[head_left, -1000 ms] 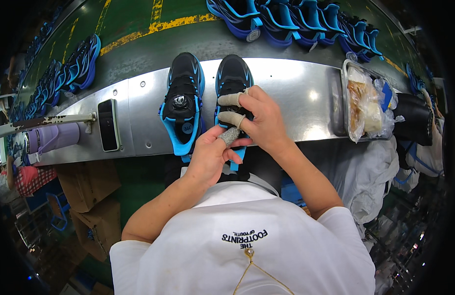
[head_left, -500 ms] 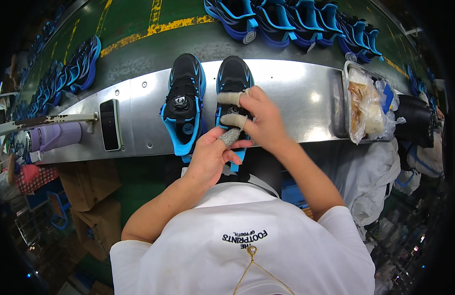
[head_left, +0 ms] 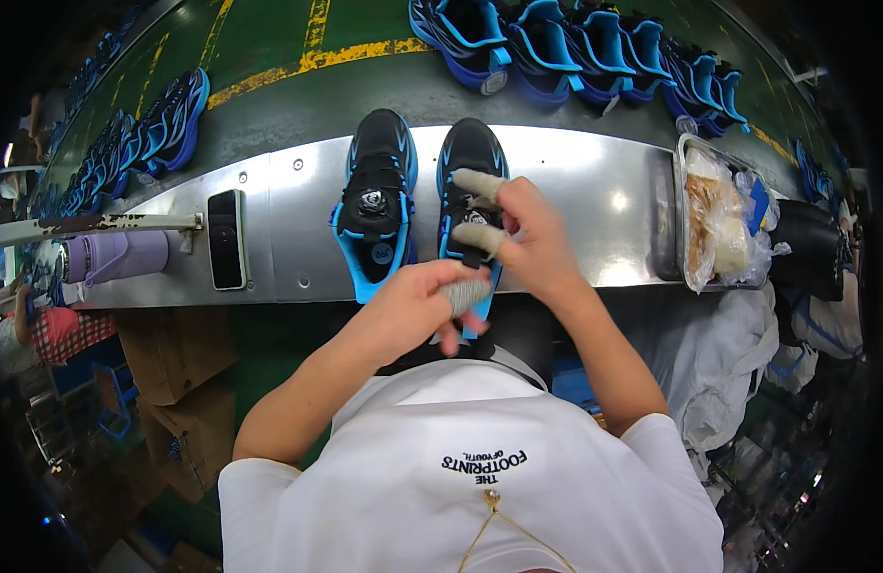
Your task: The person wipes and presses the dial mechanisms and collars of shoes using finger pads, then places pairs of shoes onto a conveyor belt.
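Observation:
Two black sneakers with bright blue linings stand side by side on a metal bench, toes away from me. The left sneaker [head_left: 376, 172] has a round dial on its tongue. Over the lacing of the right sneaker [head_left: 472, 153] is my right hand [head_left: 537, 234]; its thumb and forefinger, in beige finger covers, are spread across the tongue. The dial area there is partly hidden. Beside that sneaker's heel hangs my left hand [head_left: 427, 301], a grey cover on one finger. Its fingers are loosely bent and apart, the lower ones blurred, with nothing visible in them.
On the metal bench [head_left: 594, 191] lie a phone [head_left: 226, 239] and a lilac bottle [head_left: 126, 258] at left, under a worn metal bar [head_left: 97, 227]. A tray [head_left: 683, 210] of bagged items sits at right. Rows of similar sneakers [head_left: 546, 53] stand beyond on the green surface.
The view has shifted slightly, so the bench and sneakers appear farther right and lower. My left hand has drawn back a little from my right hand, its lower fingers blurred.

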The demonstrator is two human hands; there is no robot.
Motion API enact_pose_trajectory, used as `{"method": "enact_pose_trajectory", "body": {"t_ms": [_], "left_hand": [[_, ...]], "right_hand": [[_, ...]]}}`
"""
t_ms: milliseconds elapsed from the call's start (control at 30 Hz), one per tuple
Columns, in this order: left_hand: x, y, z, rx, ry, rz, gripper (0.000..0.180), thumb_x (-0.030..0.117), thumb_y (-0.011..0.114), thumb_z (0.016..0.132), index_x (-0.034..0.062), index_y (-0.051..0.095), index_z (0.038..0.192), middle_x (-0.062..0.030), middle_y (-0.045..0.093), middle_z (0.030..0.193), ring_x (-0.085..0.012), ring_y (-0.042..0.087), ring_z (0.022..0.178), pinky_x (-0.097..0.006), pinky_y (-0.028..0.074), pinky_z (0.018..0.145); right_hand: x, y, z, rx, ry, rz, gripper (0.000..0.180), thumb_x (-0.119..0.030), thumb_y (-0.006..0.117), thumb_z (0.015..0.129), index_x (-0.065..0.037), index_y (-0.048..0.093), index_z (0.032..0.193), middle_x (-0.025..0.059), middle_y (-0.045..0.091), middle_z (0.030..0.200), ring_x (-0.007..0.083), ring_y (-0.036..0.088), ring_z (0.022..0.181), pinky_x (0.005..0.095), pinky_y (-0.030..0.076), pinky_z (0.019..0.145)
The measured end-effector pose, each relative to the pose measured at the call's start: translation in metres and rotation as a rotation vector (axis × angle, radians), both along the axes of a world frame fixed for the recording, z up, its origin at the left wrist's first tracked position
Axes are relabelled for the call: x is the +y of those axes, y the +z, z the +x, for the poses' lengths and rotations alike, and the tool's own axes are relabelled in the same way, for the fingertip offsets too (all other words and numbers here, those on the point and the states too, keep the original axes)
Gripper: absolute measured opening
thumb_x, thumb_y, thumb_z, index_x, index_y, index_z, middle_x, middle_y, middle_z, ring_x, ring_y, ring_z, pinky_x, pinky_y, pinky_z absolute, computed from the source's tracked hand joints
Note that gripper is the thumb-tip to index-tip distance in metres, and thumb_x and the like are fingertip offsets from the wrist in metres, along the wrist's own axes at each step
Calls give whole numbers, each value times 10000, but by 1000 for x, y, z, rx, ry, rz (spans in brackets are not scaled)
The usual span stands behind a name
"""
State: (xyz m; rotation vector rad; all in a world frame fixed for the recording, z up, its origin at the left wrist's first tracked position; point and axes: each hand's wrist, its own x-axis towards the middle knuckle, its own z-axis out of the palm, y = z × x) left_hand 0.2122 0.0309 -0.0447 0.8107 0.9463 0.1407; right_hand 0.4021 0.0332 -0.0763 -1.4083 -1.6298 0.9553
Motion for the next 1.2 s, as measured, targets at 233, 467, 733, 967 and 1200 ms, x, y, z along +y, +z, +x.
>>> {"method": "enact_pose_trajectory", "body": {"t_ms": [233,467,733,967,1200], "left_hand": [[58,-20,-46,640,126,1357,426,36,673,780,68,647,1203,-39,604,989,-127,534,792,-271,436,687],[72,-22,-53,185,-38,1088,435,-15,633,761,69,648,1187,-9,517,860,-111,437,723,-245,386,670],[78,-34,-66,79,-49,820,320,53,713,810,40,631,1119,23,526,893,-100,450,780,-235,412,718],[84,-38,-66,192,-79,915,389,82,759,768,53,617,1129,5,541,936,-115,450,805,-240,405,739],[78,-43,-45,401,-50,1228,457,128,803,736,58,606,1142,-6,537,957,-128,476,803,-261,420,724]], "right_hand": [[16,6,4,35,-2,-95,348,-121,687,862,-96,653,1208,44,530,807,115,459,685,268,426,666],[28,-2,6,32,-9,-73,303,-109,657,887,-90,662,1189,50,536,796,132,484,682,269,437,686],[35,-5,10,57,4,-43,278,-98,646,894,-81,675,1170,66,590,834,144,534,726,278,454,706],[35,2,3,-39,66,-101,281,-93,642,897,-92,676,1176,70,590,824,156,542,734,283,455,704],[37,-6,-2,-25,70,-88,258,-97,651,888,-78,676,1145,69,548,775,164,515,700,289,430,658]]}}
